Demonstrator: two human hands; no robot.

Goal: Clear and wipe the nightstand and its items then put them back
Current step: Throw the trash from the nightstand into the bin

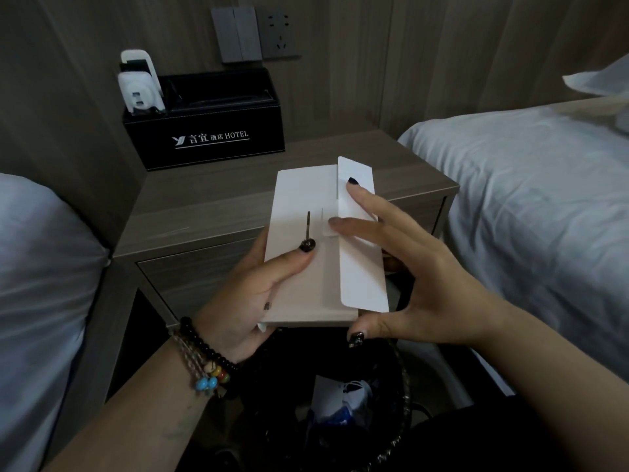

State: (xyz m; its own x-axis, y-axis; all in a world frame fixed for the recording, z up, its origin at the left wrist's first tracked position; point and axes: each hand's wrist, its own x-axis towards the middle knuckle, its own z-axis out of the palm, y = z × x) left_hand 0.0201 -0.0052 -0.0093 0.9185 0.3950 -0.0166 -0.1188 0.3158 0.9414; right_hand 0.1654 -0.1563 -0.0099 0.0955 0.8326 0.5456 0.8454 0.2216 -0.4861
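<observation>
I hold a white card sleeve (299, 206) in front of the grey wooden nightstand (218, 202). My left hand (252, 294) grips its lower left part, thumb on top beside a small metal pin. My right hand (408, 270) rests straight fingers on a white flap or card (360, 267) lying along the sleeve's right side, thumb under the bottom edge. A black hotel organiser box (211, 131) stands at the nightstand's back left, with a white plastic device (139, 86) upright in its left slot.
Beds with white linen flank the nightstand, one at the left (41, 284) and one at the right (531, 212). A dark wire bin (340, 403) holding some packaging sits on the floor below my hands. Wall switches and a socket (255, 32) are above the box.
</observation>
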